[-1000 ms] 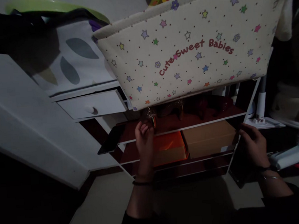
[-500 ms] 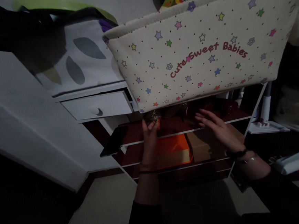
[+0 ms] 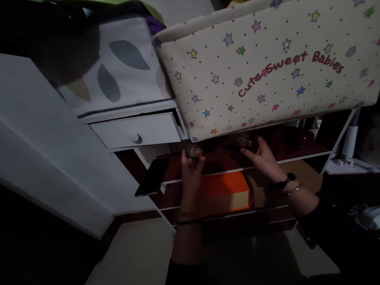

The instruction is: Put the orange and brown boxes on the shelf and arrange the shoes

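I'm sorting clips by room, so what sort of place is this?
Probably a storage corner in a home: a "Cute Sweet Babies" fabric bin, a white drawer, and what look like glittery shoes on a shelf.

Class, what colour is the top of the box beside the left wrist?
The box has an orange top, seen best in the head view.
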`<state>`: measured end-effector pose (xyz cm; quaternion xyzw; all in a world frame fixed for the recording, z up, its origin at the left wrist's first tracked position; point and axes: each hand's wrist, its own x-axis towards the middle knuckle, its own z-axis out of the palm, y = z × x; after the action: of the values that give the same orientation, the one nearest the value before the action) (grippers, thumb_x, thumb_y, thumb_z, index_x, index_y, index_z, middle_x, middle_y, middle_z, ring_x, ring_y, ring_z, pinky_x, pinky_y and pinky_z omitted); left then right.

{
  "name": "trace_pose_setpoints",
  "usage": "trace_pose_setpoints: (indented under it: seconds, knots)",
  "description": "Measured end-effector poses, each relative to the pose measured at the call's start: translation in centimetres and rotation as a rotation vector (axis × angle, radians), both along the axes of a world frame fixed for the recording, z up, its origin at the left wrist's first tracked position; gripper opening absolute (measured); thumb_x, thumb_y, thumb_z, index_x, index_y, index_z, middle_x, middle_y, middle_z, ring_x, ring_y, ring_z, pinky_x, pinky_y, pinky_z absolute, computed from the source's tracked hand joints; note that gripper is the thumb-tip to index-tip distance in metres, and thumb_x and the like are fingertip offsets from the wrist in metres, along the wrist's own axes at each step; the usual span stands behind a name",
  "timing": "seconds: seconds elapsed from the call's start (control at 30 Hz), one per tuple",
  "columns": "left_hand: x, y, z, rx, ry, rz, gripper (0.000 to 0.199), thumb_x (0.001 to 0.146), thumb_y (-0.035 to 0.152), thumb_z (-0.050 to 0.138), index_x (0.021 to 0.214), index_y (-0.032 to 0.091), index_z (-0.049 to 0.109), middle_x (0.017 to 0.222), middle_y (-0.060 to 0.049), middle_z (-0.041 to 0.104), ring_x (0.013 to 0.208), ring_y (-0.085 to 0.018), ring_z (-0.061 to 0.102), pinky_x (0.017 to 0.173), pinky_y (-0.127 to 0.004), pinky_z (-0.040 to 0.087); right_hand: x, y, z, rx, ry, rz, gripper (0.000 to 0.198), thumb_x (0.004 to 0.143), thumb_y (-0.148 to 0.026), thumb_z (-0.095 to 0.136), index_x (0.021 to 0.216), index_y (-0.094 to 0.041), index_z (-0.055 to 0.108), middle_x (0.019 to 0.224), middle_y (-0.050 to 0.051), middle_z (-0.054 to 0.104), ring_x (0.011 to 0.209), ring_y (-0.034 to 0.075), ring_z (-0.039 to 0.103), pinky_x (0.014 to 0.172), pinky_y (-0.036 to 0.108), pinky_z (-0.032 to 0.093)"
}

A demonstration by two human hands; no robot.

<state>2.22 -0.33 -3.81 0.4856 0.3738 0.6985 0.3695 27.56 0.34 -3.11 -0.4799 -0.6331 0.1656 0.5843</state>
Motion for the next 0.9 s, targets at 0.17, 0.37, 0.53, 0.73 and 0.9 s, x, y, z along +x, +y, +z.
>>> trace_pose_setpoints:
  seconds: [0.17, 0.37, 0.53, 0.73, 0.9]
  knots:
    - [-1.4, -0.3, 0.2, -0.029, 0.027, 0.007, 0.100, 0.078, 0.038, 0.088, 0.163, 0.020, 0.038, 0.149, -0.019, 0.064, 0.133, -0.031, 0.065, 0.112, -0.046, 0.053, -0.7, 1.1, 1.5, 0.055, -0.023, -0.037, 0.053, 0.076, -0.052, 0.080, 0.118, -0.023, 0.066, 0.124, 0.013, 0.068, 0.119, 0.036, 0.061, 0.108, 0.053, 0.050]
    - [-2.5, -0.7, 0.7, -0.016, 0.042, 0.023, 0.102, 0.072, 0.029, 0.091, 0.161, 0.018, 0.041, 0.147, -0.020, 0.065, 0.135, -0.032, 0.064, 0.116, -0.046, 0.051, -0.8, 1.4, 3.4, -0.080, 0.054, 0.125, 0.046, 0.074, -0.050, 0.084, 0.107, -0.021, 0.071, 0.113, 0.012, 0.079, 0.108, 0.036, 0.071, 0.102, 0.054, 0.055]
    - [-3.3, -0.6, 0.6, -0.006, 0.091, -0.043, 0.099, 0.074, 0.031, 0.091, 0.160, 0.020, 0.044, 0.153, -0.018, 0.061, 0.142, -0.033, 0.059, 0.121, -0.050, 0.045, -2.6, -0.4, 4.2, -0.288, 0.248, 0.396, 0.050, 0.067, -0.039, 0.092, 0.106, -0.021, 0.068, 0.102, 0.007, 0.081, 0.092, 0.026, 0.076, 0.086, 0.043, 0.064]
    - [-3.3, -0.6, -0.2, 0.059, 0.132, -0.017, 0.100, 0.082, 0.037, 0.087, 0.166, 0.025, 0.032, 0.161, -0.017, 0.055, 0.147, -0.031, 0.055, 0.126, -0.050, 0.039, -5.5, -1.4, 4.1, -0.385, 0.543, 0.502, 0.048, 0.060, -0.034, 0.097, 0.097, -0.022, 0.068, 0.098, 0.004, 0.079, 0.082, 0.021, 0.077, 0.079, 0.038, 0.068]
    - [-2.5, -0.4, -0.4, 0.085, 0.118, -0.041, 0.105, 0.079, 0.046, 0.090, 0.165, 0.025, 0.033, 0.162, -0.017, 0.054, 0.147, -0.032, 0.055, 0.126, -0.049, 0.040, -8.2, -0.1, 3.3, -0.180, 0.496, 0.373, 0.047, 0.065, -0.043, 0.092, 0.098, -0.021, 0.068, 0.090, 0.003, 0.078, 0.082, 0.022, 0.073, 0.085, 0.041, 0.064]
